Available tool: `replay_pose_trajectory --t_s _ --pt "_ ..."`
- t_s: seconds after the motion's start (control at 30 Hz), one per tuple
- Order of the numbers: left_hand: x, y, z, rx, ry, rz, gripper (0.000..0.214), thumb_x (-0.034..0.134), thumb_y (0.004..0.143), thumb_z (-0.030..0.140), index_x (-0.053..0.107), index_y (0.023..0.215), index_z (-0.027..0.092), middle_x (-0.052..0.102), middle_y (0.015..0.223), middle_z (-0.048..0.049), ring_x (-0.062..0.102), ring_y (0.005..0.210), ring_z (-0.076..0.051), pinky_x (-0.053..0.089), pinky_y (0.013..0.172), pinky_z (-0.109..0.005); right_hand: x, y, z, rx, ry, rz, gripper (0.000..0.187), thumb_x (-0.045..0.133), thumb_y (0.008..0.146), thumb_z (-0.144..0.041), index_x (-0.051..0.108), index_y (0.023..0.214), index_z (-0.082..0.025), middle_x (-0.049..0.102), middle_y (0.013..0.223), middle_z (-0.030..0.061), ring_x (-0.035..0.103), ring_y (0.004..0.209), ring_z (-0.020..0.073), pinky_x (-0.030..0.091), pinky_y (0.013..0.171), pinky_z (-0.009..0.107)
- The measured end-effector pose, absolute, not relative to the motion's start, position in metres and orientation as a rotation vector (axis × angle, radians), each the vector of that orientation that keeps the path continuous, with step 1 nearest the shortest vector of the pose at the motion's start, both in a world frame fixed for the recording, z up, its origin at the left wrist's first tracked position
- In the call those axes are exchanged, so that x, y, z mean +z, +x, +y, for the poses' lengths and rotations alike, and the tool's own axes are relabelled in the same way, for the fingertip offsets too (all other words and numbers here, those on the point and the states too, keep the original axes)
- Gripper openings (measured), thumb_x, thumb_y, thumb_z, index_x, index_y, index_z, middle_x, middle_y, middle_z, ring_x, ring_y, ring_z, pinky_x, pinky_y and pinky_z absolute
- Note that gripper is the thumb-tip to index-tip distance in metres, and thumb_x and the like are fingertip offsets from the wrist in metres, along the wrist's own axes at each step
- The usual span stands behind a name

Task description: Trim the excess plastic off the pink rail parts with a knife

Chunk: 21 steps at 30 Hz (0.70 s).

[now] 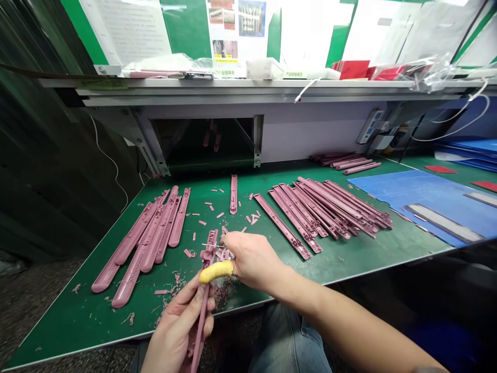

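**A:** Head view. What is the left hand (174,331) doing?

**B:** It's curling its fingers around a pink moulded plastic strip (204,311), pinching it tilted just over the near edge of the green tabletop (77,336).

**A:** And the right hand (252,259)?

**B:** It's pressing together on a thin blade (209,244) right at the strip's far end, its thumb wearing a yellow finger cot (215,272).

**A:** Around them?

**B:** Pink offcuts (223,254) are lying scattered. 2 piles of strips are sitting on either side, a left pile (143,238) towards the left edge and a right pile (330,212) towards the right. A blue mat (423,202) is covering the right corner.
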State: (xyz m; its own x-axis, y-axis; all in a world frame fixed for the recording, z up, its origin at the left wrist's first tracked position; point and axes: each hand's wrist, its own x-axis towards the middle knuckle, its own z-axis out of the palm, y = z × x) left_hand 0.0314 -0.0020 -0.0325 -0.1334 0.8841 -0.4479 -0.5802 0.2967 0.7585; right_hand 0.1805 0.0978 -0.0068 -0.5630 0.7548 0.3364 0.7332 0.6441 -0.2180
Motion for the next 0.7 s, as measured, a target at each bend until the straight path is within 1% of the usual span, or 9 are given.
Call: replay_pose_trajectory --t_s 0.07,0.13,0.23,0.4,0.47,0.53,0.6,0.63,0.7 --pt "-0.037 0.028 -0.001 1.34 0.29 1.058 0.042 0.083 0.064 0.023 0.071 0.104 0.023 0.07 0.085 -0.0004 0.062 0.062 -0.007 0.052 0.059 -0.014 -0.002 0.182 0.1 0.021 -1.192 -2.494 0.036 0.054 0.089 -0.052 0.051 0.076 -0.018 0.06 0.071 0.0014 0.051 0.059 0.0135 0.022 0.05 0.025" --pt "-0.039 0.026 0.0 1.333 0.291 1.018 0.038 0.08 0.068 0.02 0.072 0.105 0.023 0.071 0.09 -0.0009 0.063 0.071 -0.008 0.054 0.07 -0.015 0.002 0.184 0.099 -0.004 -1.178 -2.498 0.035 0.051 0.091 -0.05 0.051 0.077 -0.019 0.06 0.071 0.0014 0.051 0.057 0.0139 0.02 0.049 0.026" --pt "-0.035 0.025 0.004 1.362 0.397 0.968 0.034 0.076 0.073 0.018 0.071 0.107 0.02 0.072 0.094 -0.0036 0.065 0.077 -0.009 0.054 0.077 -0.017 -0.002 0.181 0.085 0.027 -1.068 -2.524 0.031 0.048 0.093 -0.046 0.051 0.077 -0.019 0.06 0.07 0.0009 0.052 0.057 0.0145 0.02 0.049 0.027" --pt "-0.021 0.018 0.042 1.495 0.453 0.952 0.031 0.07 0.075 0.01 0.07 0.105 0.017 0.066 0.077 -0.0015 0.062 0.064 -0.008 0.053 0.059 -0.015 -0.055 0.164 0.0 0.195 -0.662 -2.742 0.024 0.059 0.086 -0.042 0.052 0.077 -0.021 0.06 0.065 0.001 0.052 0.052 0.0168 0.022 0.044 0.027" --pt "-0.017 0.01 0.06 1.575 0.445 0.93 0.026 0.064 0.081 0.009 0.069 0.104 0.018 0.062 0.075 0.0002 0.059 0.063 -0.005 0.051 0.059 -0.013 -0.082 0.165 -0.034 0.281 -0.468 -2.849 0.024 0.059 0.086 -0.036 0.049 0.069 -0.022 0.054 0.053 -0.0025 0.046 0.042 0.0148 0.021 0.041 0.026" --pt "-0.014 0.003 0.071 1.617 0.432 0.91 0.025 0.058 0.085 0.009 0.067 0.106 0.017 0.06 0.076 0.0005 0.058 0.063 -0.004 0.051 0.06 -0.013 -0.097 0.17 -0.043 0.491 -0.296 -2.838 0.027 0.057 0.09 -0.038 0.051 0.069 -0.022 0.053 0.051 -0.0049 0.046 0.041 0.0126 0.022 0.038 0.025" --pt "-0.013 0.001 0.069 1.595 0.422 0.901 0.026 0.054 0.086 0.009 0.065 0.108 0.017 0.058 0.079 -0.0001 0.057 0.061 -0.004 0.05 0.053 -0.012 -0.091 0.178 -0.023 0.665 -0.417 -2.672 0.027 0.052 0.093 -0.041 0.055 0.074 -0.021 0.059 0.059 -0.0033 0.053 0.05 0.0122 0.032 0.044 0.023" --pt "-0.014 0.002 0.064 1.56 0.422 0.898 0.027 0.054 0.087 0.009 0.064 0.111 0.017 0.058 0.081 -0.0003 0.056 0.057 -0.003 0.048 0.047 -0.011 -0.081 0.18 -0.005 0.733 -0.543 -2.535 0.023 0.049 0.094 -0.039 0.058 0.084 -0.02 0.064 0.07 -0.0006 0.058 0.06 0.0128 0.038 0.053 0.022" --pt "-0.016 0.01 0.048 1.47 0.43 0.896 0.03 0.056 0.087 0.012 0.061 0.115 0.019 0.057 0.081 0.0005 0.049 0.046 -0.002 0.039 0.032 -0.009 -0.052 0.182 0.033 0.749 -0.739 -2.226 0.021 0.037 0.098 -0.026 0.057 0.099 -0.019 0.066 0.086 0.0032 0.059 0.074 0.0134 0.042 0.066 0.022"
